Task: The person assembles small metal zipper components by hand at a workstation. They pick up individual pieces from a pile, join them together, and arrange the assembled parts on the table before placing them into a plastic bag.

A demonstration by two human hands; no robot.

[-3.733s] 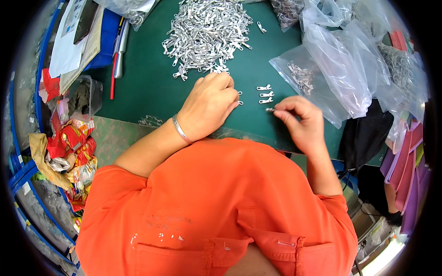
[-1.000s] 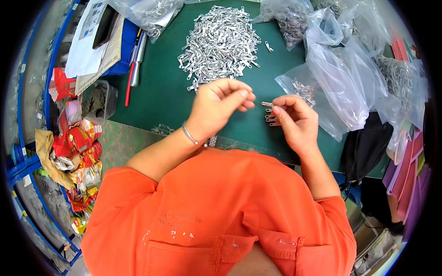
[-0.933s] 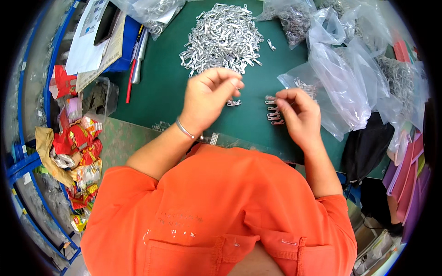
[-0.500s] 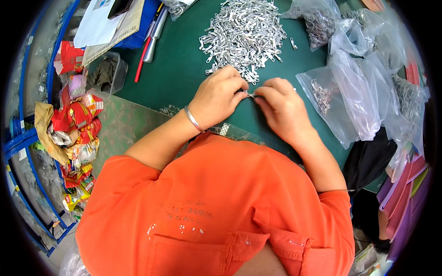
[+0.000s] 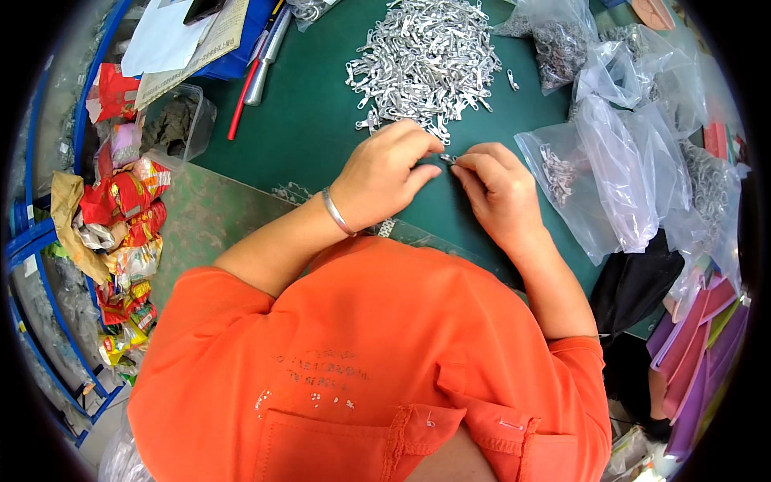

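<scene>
A heap of small silver metal clips, like zipper pulls [image 5: 426, 64], lies on the green table top beyond my hands. My right hand [image 5: 502, 189] pinches one silver zipper pull [image 5: 448, 159] between thumb and fingertips, its end poking out toward the left. My left hand [image 5: 389, 173] is just beside it, thumb and forefinger apart, with nothing visible between them. The near edge of the heap is right above my left fingers. To the right of my right hand, a clear plastic bag [image 5: 586, 221] lies on the table with several similar pieces inside.
More clear bags of dark metal parts [image 5: 560, 52] fill the table's right side. A red pen [image 5: 245, 104], a silver-handled tool [image 5: 269, 68], papers [image 5: 165, 40] and a plastic tub [image 5: 201, 120] are at the left. Crumpled wrappers [image 5: 128, 201] lie beside blue shelving.
My left thumb and forefinger have come apart and released the small piece. My right hand keeps hold of it, shifted slightly right. The view has moved a little.
</scene>
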